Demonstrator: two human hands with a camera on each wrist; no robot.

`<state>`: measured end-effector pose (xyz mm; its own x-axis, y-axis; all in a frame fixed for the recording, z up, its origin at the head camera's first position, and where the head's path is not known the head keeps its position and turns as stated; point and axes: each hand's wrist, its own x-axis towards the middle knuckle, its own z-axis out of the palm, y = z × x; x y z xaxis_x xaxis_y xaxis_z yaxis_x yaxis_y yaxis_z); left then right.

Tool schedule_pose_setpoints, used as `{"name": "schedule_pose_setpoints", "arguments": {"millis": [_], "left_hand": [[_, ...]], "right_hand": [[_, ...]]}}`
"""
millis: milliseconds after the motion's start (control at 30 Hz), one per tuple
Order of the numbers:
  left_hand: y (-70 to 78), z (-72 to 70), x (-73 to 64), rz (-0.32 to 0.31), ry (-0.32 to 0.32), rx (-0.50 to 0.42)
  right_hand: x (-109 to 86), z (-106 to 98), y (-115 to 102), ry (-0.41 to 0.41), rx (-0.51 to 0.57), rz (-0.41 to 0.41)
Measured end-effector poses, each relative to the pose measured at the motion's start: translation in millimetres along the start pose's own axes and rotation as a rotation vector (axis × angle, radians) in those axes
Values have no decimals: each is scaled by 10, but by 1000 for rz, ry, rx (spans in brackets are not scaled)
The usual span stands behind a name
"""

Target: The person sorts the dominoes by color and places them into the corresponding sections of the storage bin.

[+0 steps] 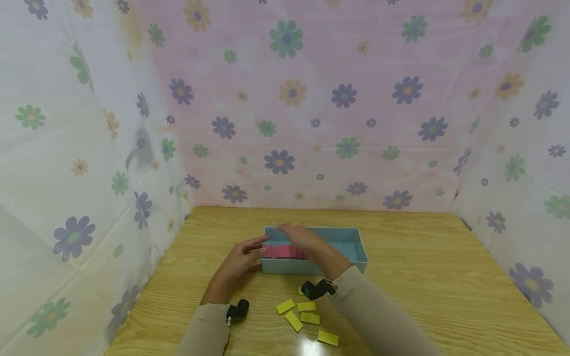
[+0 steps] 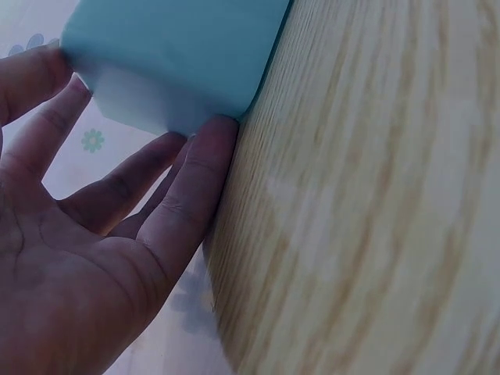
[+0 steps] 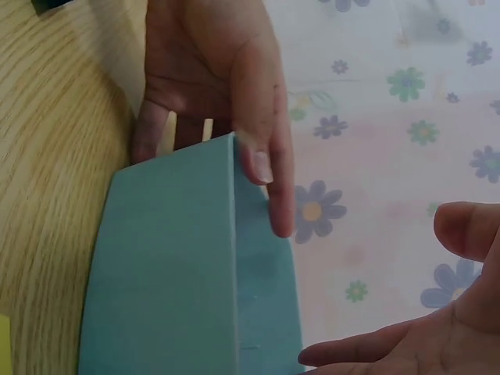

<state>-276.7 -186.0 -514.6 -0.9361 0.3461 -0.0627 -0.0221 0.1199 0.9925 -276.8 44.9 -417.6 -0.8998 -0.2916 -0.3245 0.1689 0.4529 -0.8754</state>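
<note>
A light blue rectangular box (image 1: pixel 291 267) stands on the table with a row of pink blocks (image 1: pixel 286 251) inside its left part. My left hand (image 1: pixel 238 260) is at the box's left end; in the left wrist view its spread fingertips touch the end wall low and near the top corner. Across the box reaches my right hand (image 1: pixel 305 239), palm down over the pink blocks, its fingers extended towards the back left of the rim. In the right wrist view the right hand (image 3: pixel 437 328) has thumb and fingers apart, a fingertip right at the far rim.
Several yellow blocks (image 1: pixel 307 306) lie loose on the wooden table (image 1: pixel 414 282) in front of the box, between the forearms. Flower-patterned cloth (image 1: pixel 311 99) encloses the table at the back and both sides. Each wrist carries a small black camera (image 1: pixel 315 289).
</note>
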Motion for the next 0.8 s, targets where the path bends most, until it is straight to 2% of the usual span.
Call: {"name": "schedule_pose_setpoints", "arguments": {"millis": [233,600,800], "left_hand": [[-10,-12,11,-3,-6,0],[-11,-3,25,0,4,10],[-17,2,18,2,19,16]], "right_hand": [[94,92,61,28,-77,43],[116,91,111,49,-70,59],[148,83,143,59,-93,41]]}}
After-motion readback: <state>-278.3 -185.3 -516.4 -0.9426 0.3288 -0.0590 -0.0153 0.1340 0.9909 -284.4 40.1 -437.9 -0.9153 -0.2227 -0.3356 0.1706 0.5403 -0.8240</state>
